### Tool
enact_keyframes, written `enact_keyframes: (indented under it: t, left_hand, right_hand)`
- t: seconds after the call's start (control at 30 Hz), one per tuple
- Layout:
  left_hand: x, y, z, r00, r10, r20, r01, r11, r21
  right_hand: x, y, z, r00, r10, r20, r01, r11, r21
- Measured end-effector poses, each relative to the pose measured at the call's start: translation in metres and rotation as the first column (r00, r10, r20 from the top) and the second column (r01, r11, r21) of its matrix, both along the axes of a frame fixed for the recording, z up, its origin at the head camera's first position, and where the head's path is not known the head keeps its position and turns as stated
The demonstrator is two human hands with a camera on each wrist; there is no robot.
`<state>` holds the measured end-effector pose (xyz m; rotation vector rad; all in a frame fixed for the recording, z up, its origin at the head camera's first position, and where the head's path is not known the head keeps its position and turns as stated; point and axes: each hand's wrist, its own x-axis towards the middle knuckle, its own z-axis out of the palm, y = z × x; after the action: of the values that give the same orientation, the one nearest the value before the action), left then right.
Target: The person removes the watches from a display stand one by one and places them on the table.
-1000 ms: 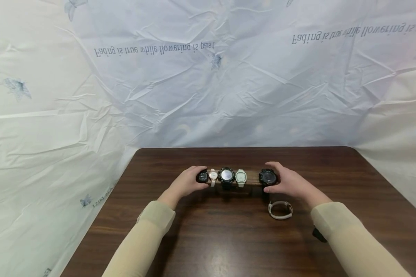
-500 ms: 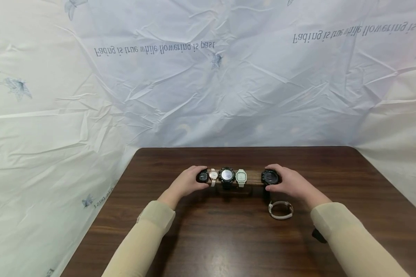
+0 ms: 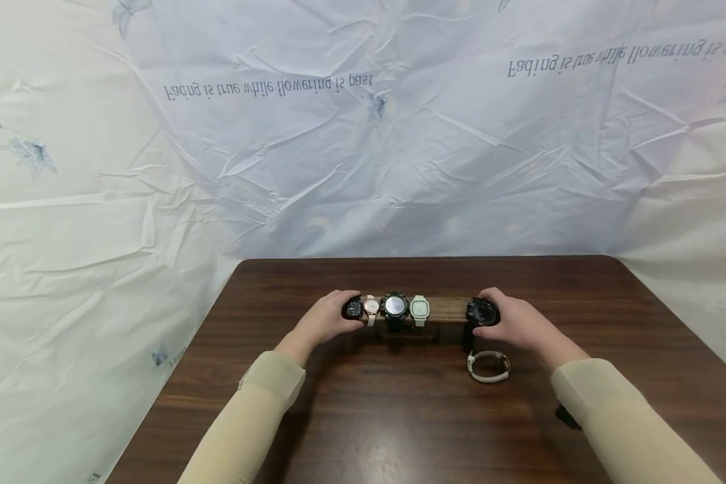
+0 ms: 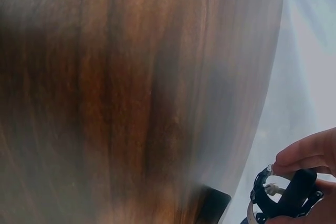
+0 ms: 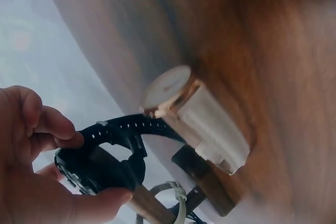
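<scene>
A wooden bar stand [image 3: 444,310] on the dark table [image 3: 399,417] carries a small black watch [image 3: 353,308], a pink-and-white watch [image 3: 371,307], a large black watch [image 3: 394,306] and a pale square watch [image 3: 420,308]. My left hand [image 3: 346,310] grips the small black watch [image 4: 286,200] at the bar's left end. My right hand [image 3: 480,311] holds another black watch [image 3: 482,313] between thumb and fingers at the bar's right end. The right wrist view shows this black watch [image 5: 100,158] in my right hand [image 5: 79,166]; whether it is still round the bar I cannot tell.
A white watch [image 3: 489,366], buckled into a loop, lies on the table just in front of my right hand, and shows as the white watch [image 5: 194,111] in the right wrist view. Crinkled white sheeting [image 3: 363,134] rises behind the table's far edge. A dark object [image 3: 565,417] peeks from under the right sleeve.
My right hand has slid the black watch to the right along the bar, out to its right end. The left hand and the other watches have stayed put.
</scene>
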<state>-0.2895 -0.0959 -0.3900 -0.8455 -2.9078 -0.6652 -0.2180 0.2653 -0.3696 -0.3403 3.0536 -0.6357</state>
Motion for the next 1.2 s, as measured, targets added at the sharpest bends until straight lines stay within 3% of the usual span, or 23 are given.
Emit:
enact_keyframes:
  t: [0.2, 0.43, 0.8, 1.2]
  left_hand:
    - [0.001, 0.002, 0.000, 1.000, 0.007, 0.012, -0.007, 1.000, 0.006]
    - [0.005, 0.004, -0.001, 1.000, 0.005, 0.023, -0.005, 1.000, 0.018]
    - [0.008, 0.005, -0.001, 1.000, 0.027, 0.013, -0.027, 1.000, 0.012]
    - [0.018, 0.010, 0.000, 0.998, 0.054, 0.037, -0.054, 0.998, 0.019]
  right_hand:
    - [0.008, 0.014, -0.012, 0.999, -0.014, -0.041, 0.012, 0.999, -0.041]
    - [0.022, 0.022, -0.019, 1.000, 0.009, -0.027, -0.011, 0.995, -0.098]
    - [0.031, 0.020, -0.025, 0.998, 0.049, 0.034, -0.041, 0.974, -0.223]
    - [0.040, 0.005, -0.035, 0.989, 0.143, 0.037, -0.130, 0.962, -0.241]
